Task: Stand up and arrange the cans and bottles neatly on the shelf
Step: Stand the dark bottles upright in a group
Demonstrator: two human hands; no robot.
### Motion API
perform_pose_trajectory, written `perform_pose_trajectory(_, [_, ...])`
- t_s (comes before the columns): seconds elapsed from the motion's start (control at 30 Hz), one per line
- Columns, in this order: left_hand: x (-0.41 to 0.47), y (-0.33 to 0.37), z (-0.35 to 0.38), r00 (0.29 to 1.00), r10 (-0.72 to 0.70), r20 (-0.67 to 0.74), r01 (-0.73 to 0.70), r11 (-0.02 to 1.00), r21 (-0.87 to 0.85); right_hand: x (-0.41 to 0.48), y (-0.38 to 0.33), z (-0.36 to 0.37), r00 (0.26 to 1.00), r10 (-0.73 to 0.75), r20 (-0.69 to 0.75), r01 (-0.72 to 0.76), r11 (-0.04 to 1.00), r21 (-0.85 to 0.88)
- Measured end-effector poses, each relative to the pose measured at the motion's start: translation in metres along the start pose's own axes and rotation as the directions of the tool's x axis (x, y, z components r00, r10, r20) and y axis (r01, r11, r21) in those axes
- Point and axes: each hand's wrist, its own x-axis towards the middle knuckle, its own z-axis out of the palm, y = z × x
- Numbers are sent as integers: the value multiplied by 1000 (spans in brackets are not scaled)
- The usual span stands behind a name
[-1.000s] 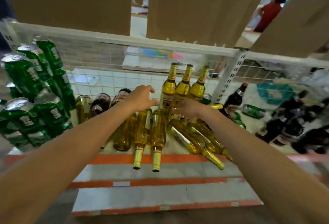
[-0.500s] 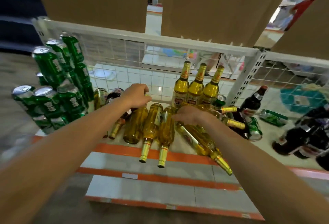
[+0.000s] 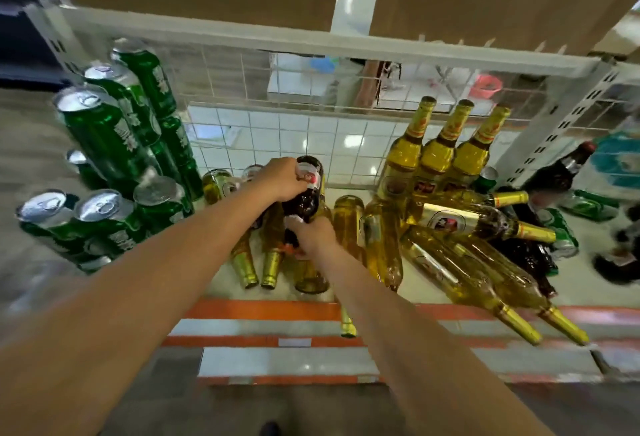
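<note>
Dark brown bottle [image 3: 306, 190], white-red label, was tilted above fallen ones, base toward back, neck toward front. Left hand [image 3: 282, 179] gripped its body, right hand [image 3: 313, 235] its neck end. Green cans [image 3: 114, 138] stood stacked in tiers at left of shelf [image 3: 263, 309]. Three yellow bottles [image 3: 436, 155] stood upright at back right, touching. Fallen yellow bottles [image 3: 348, 224] lay mid-shelf, necks frontward. Crossed pile [image 3: 460, 262] lay at right.

My left hand [image 3: 282, 177] grips the dark bottle [image 3: 306, 197] at its far end, and my right hand [image 3: 313, 236] holds the near end. Green cans [image 3: 114, 138] stand to the left, with three yellow bottles [image 3: 436, 155] upright on the right.
</note>
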Motion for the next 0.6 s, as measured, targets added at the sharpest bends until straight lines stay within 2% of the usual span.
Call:
perform_pose_trajectory(0.07, [8, -3, 1, 1000, 6, -6, -6, 1000, -14, 5, 3, 19, 997, 44, -59, -33, 983, 178])
perform_pose_trajectory(0.17, [16, -5, -1, 1000, 16, 3, -16, 999, -50, 5, 0, 21, 990, 39, -134, -17, 987, 161])
perform_pose_trajectory(0.27, [22, -6, -1, 999, 39, 5, -39, 998, -54, 2, -16, -7, 991, 32, -129, -15, 992, 129])
perform_pose_trajectory(0.37, [22, -3, 9, 991, 106, 85, -103, 994, -37, -4, -38, -54, 982, -72, -176, 53, 993, -107])
perform_pose_trajectory(0.43, [19, 1, 18, 986, 127, 108, -124, 992, -36, -12, -53, -84, 973, -151, -176, 99, 957, -271])
perform_pose_trajectory(0.53, [9, 10, 30, 991, 118, 62, -116, 993, -34, -25, -80, -117, 958, -260, -120, 168, 850, -499])
perform_pose_trajectory(0.6, [2, 20, 33, 983, 177, 44, -174, 983, -56, -37, -97, -133, 945, -315, -82, 196, 750, -631])
